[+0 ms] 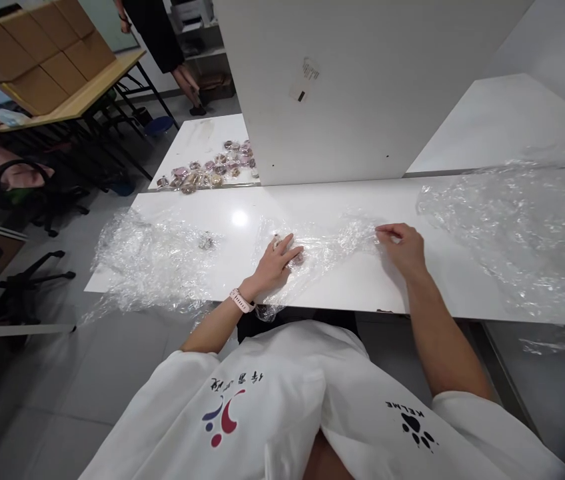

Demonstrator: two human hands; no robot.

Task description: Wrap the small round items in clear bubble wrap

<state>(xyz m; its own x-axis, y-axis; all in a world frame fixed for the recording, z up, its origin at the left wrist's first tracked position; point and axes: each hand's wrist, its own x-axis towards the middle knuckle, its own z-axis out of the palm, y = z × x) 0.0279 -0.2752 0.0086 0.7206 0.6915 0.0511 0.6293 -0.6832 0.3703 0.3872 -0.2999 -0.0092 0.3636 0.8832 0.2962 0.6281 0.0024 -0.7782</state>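
Note:
My left hand lies with its fingers spread on a sheet of clear plastic film on the white tabletop. A small item shows under the film by my fingertips; its kind is too unclear to tell. To the right, my right hand pinches the bunched end of the same sheet between thumb and fingers. The film stretches between both hands, and its lower left corner hangs over the table's front edge. Another small item lies at the edge of the film pile on the left.
Crumpled clear film covers the table's left end. A larger heap of film spreads across the right. Behind stands a tall white panel. Several small wrapped items lie at the back left. A person stands beyond.

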